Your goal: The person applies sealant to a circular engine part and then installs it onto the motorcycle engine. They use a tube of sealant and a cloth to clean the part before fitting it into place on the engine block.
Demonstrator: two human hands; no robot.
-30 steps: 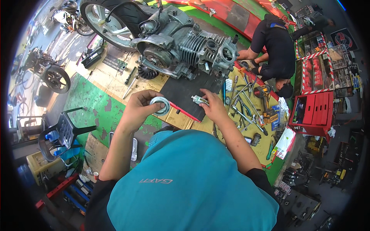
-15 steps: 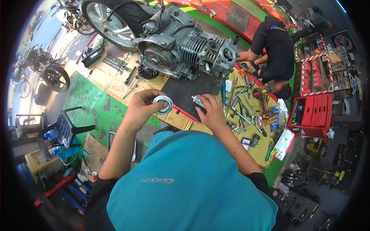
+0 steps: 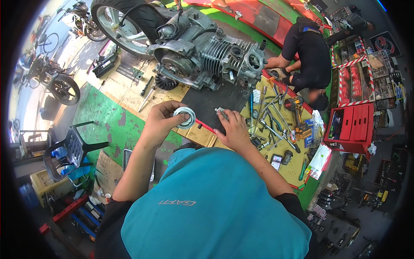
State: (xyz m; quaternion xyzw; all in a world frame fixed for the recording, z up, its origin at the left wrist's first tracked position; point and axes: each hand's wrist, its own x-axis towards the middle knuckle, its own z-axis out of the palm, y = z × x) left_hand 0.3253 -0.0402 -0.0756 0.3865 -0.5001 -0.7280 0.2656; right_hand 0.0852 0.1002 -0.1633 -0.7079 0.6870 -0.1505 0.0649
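My left hand [image 3: 161, 123] holds a round silver metal ring part [image 3: 184, 117] between thumb and fingers, raised above the black rubber mat [image 3: 215, 103]. My right hand [image 3: 233, 129] is curled around a small silver metal part [image 3: 221, 112] just to the right of the ring. Beyond both hands a scooter engine [image 3: 207, 60] with a finned cylinder and its rear wheel [image 3: 125, 23] lies on the floor. My teal shirt hides the ground close to me.
Several wrenches and hand tools [image 3: 276, 121] lie on a yellow board at right. A red tool cabinet [image 3: 353, 127] stands further right. A person in black [image 3: 308, 56] crouches behind the engine. A dark plastic chair [image 3: 71, 149] and a motorcycle wheel [image 3: 64, 88] are at left.
Both hands have stayed close together over the mat; my right hand shifted slightly nearer the ring while still holding its small part. The view tilted a little.
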